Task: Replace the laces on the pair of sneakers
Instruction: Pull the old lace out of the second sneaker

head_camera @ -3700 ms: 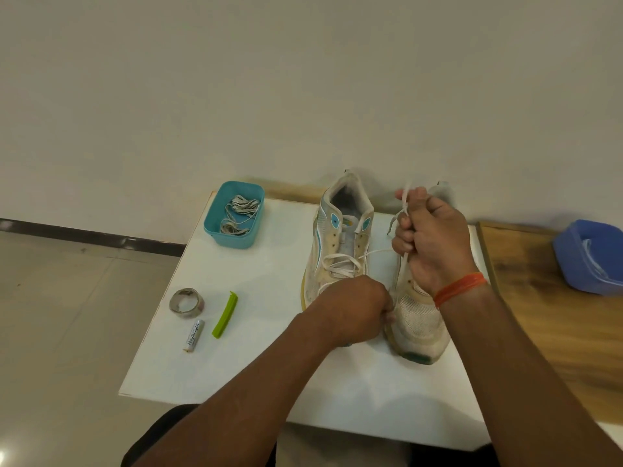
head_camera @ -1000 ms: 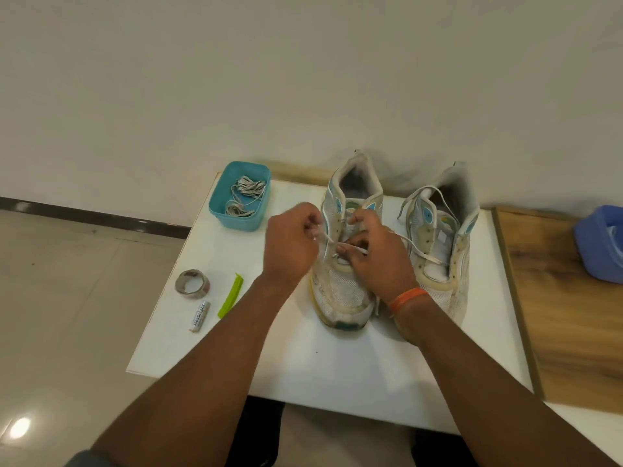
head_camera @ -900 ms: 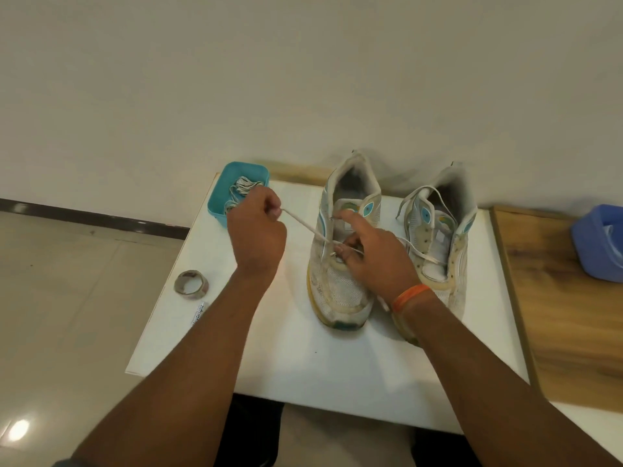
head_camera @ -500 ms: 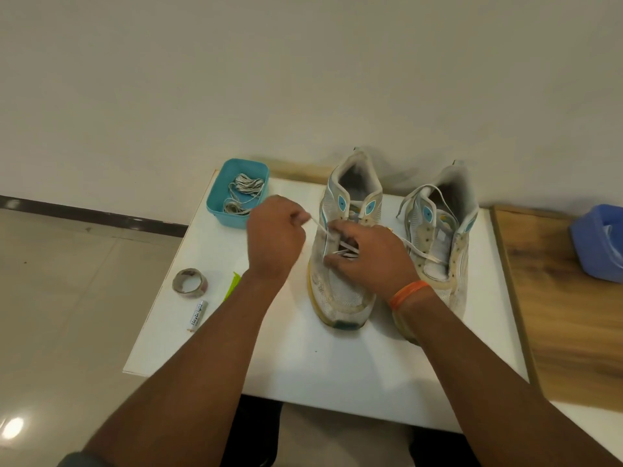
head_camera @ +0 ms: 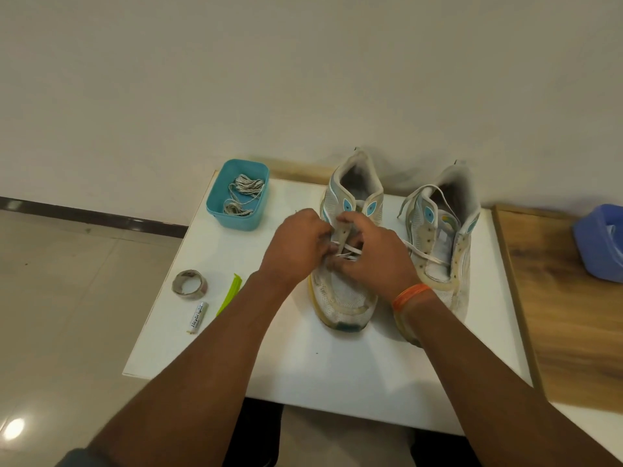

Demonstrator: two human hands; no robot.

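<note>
Both hands down on the left sneaker (head_camera: 340, 291), over its lacing. Left hand (head_camera: 296, 247) curled, fingers pinching the white lace (head_camera: 347, 248) at the sneaker's left row of eyelets. Right hand (head_camera: 374, 257) curled too, thumb and fingers closed on the same lace just across from the left hand, knuckles nearly touching it. Short runs of lace visible between the two hands, crossing over the tongue. Orange band (head_camera: 409, 295) round the right wrist.

Toe of the left sneaker pointing back toward the body, just below the hands; heel opening beyond the fingertips, toward the wall. Right sneaker (head_camera: 445, 244) standing just beyond the right hand on its outer side, touching or nearly touching the wrist, only partly laced, its lace hanging loose over the collar.

Both sneakers on a white tabletop (head_camera: 337, 372). Out past the left hand, toward the far corner, a teal tub (head_camera: 237, 197) with a tangle of grey laces (head_camera: 244, 193) inside. Nearer the body on the left hand's outer side, a roll of tape (head_camera: 189, 284), a green strip (head_camera: 230, 294) partly behind the left forearm, and a small battery (head_camera: 198, 317), each apart from the others. Well off to the right hand's outer side, a wooden surface (head_camera: 566, 315) with a blue tub (head_camera: 601, 242) on it, cut off by the frame edge.
</note>
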